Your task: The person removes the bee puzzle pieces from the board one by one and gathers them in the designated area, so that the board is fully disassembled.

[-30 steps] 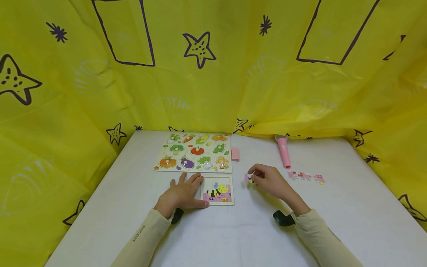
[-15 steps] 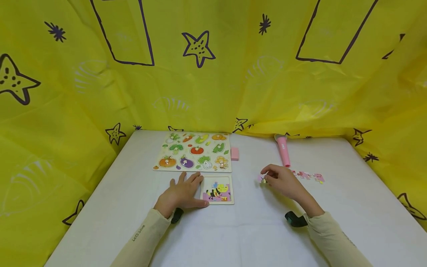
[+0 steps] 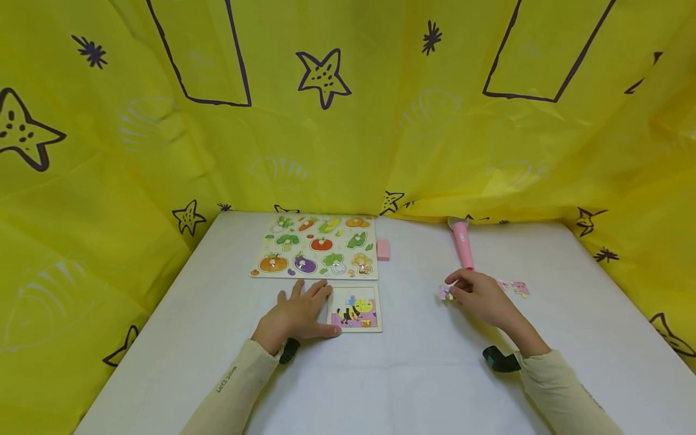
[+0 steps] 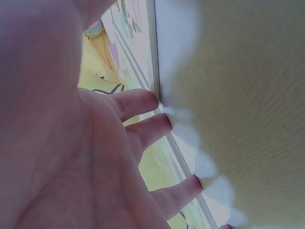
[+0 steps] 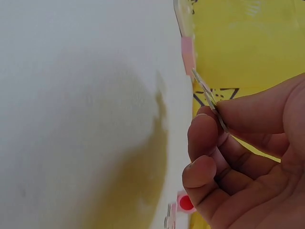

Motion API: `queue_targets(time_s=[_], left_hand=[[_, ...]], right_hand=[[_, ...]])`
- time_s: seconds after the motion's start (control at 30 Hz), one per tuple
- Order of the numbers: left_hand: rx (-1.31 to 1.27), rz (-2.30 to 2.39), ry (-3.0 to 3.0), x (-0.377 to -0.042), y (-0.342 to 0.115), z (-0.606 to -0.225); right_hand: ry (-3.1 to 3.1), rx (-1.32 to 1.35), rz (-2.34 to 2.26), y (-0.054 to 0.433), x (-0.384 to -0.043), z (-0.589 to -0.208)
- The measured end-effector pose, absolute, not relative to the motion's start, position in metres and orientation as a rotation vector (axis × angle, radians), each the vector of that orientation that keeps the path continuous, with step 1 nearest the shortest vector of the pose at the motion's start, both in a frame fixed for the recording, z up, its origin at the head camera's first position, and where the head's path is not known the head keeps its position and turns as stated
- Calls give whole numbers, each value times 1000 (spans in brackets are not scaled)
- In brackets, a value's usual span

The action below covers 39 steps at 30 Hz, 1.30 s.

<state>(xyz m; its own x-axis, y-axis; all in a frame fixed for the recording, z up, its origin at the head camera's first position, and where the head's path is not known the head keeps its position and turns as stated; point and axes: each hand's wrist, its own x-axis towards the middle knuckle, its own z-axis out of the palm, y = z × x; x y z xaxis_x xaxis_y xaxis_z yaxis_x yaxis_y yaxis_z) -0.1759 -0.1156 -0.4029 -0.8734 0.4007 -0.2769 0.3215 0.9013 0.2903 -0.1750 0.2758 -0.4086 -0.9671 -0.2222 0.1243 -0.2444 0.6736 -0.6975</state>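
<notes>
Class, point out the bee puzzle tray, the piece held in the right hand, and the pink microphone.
Bee puzzle tray (image 3: 341, 298): head view, bare upper-left of its base.
Held puzzle piece (image 3: 443, 293): head view, its exposed left part.
Pink microphone (image 3: 461, 245): head view, middle of the handle.

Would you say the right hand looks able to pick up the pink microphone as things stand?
Probably not just now: the right hand is near the pink microphone, but that hand is pinching a puzzle piece.
</notes>
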Motion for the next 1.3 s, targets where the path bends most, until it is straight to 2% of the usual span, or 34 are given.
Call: queue_targets(time_s=[1.3], left_hand=[[535, 363, 2704, -178, -117, -400]], right_hand=[[-2998, 146, 980, 336, -166, -409]])
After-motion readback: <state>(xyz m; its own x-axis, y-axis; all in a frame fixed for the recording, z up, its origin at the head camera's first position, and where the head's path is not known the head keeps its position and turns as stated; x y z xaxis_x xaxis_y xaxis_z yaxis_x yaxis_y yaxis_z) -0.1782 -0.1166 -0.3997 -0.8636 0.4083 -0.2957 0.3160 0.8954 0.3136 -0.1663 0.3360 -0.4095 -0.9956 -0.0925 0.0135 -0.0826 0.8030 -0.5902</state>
